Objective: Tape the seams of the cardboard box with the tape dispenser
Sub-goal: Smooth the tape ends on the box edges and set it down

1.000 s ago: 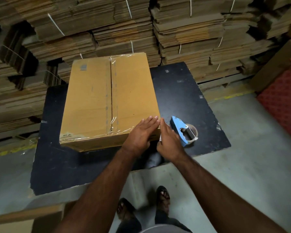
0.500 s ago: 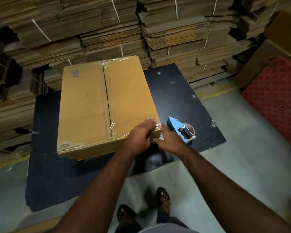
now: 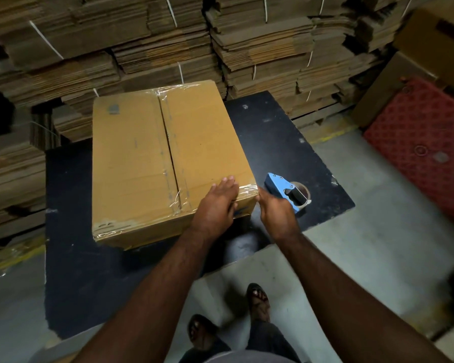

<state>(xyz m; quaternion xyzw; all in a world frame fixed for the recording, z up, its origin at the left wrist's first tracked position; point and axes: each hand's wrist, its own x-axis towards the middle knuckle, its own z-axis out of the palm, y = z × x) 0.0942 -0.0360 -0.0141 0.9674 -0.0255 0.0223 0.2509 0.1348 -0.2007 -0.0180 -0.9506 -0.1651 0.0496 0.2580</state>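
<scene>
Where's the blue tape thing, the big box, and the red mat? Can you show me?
tape dispenser (image 3: 277, 185): head view, on its blue body.
cardboard box (image 3: 131, 163): head view, on its top left flap.
red mat (image 3: 425, 142): head view, on its patterned middle.

The right hand (image 3: 277, 214) covers the near end of the tape dispenser (image 3: 281, 188), and its fingertips at the box (image 3: 152, 163) corner cannot be seen. The left hand (image 3: 216, 205) hides a part of the near box edge. The cardboard stacks (image 3: 168, 40) are cut by the upper frame edge. The feet (image 3: 258, 301) at bottom centre are blurred.
</scene>
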